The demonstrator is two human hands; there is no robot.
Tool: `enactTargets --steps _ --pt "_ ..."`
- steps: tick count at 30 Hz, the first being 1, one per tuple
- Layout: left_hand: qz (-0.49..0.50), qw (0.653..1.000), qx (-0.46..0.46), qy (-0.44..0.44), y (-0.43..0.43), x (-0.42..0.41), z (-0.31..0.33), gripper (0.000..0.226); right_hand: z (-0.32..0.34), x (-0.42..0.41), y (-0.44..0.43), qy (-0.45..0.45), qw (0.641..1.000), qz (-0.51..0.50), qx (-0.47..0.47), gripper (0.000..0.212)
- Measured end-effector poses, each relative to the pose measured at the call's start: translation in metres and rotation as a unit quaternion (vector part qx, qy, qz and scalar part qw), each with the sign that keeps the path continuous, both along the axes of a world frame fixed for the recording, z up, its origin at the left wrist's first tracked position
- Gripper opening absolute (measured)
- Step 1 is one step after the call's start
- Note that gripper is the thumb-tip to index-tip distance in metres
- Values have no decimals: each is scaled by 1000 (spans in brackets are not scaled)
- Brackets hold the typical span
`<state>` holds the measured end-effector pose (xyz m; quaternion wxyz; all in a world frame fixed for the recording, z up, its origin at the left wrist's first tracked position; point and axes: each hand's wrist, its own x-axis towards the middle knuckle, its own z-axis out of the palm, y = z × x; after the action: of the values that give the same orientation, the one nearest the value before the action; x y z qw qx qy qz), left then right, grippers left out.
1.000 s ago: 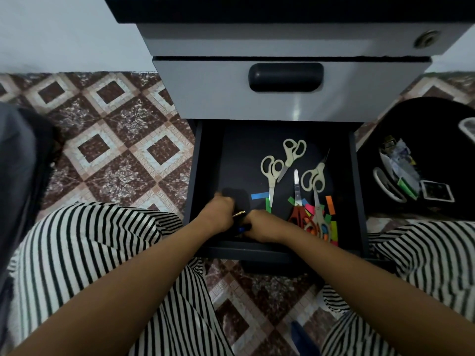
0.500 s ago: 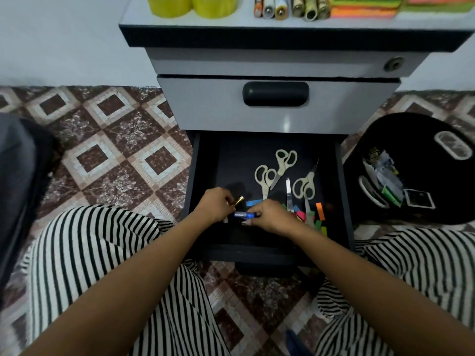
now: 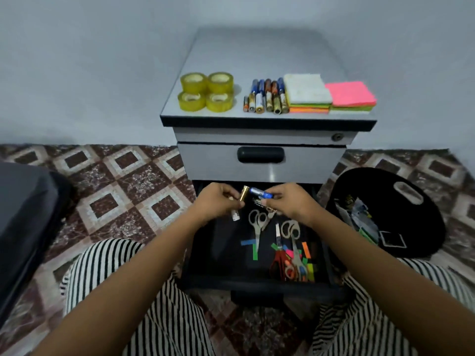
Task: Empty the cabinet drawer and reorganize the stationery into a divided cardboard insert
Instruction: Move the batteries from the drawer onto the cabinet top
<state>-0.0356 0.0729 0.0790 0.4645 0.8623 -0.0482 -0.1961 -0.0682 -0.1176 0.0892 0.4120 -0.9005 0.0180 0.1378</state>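
Observation:
The bottom drawer (image 3: 221,253) of the grey cabinet (image 3: 259,165) stands pulled out. Raised over its back end, my left hand (image 3: 218,201) grips a gold-tipped battery (image 3: 243,193) and a white one (image 3: 235,215). My right hand (image 3: 290,201) pinches a blue battery (image 3: 260,193) close beside it. Inside the drawer lie several scissors (image 3: 257,222) and coloured sticky flags (image 3: 305,249). On the cabinet top sit yellow tape rolls (image 3: 207,91), a row of batteries (image 3: 266,98) and sticky-note pads (image 3: 329,96).
A black round bin (image 3: 401,209) with scraps stands on the floor at the right of the cabinet. A dark grey object (image 3: 23,214) fills the left edge. My striped trouser legs (image 3: 108,273) flank the drawer on the patterned tile floor.
Both hands have lifted out of the drawer with batteries, from its front toward its back. My view has tilted up, so the cabinet top with its items shows now.

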Motion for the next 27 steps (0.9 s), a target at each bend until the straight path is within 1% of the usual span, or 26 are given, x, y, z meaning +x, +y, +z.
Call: enactTargets --steps 4,6,11,13,16,19,24,27 --pt "-5 997 -71 4 -4 -3 59 7 54 -3 -8 -34 997 -34 65 24" --pt "-4 995 -95 -3 -7 -1 85 5 80 -2 -10 -59 992 -49 100 22" --pt "19 992 -126 -21 -21 18 144 13 129 15 -10 -81 963 -134 219 21" --pt "28 990 -139 -19 -27 26 161 9 141 25 -10 -83 955 -156 239 22" --pt "44 988 -146 -24 -34 42 182 16 157 39 -12 -86 948 -173 255 20" --pt "50 991 -116 -40 -38 60 199 20 169 53 -15 -87 944 -190 256 21" --pt "65 995 -25 -71 -46 99 212 28 178 79 -19 -80 945 -212 235 26" --pt "58 994 35 -83 -52 116 216 20 180 91 -20 -80 947 -226 215 25"
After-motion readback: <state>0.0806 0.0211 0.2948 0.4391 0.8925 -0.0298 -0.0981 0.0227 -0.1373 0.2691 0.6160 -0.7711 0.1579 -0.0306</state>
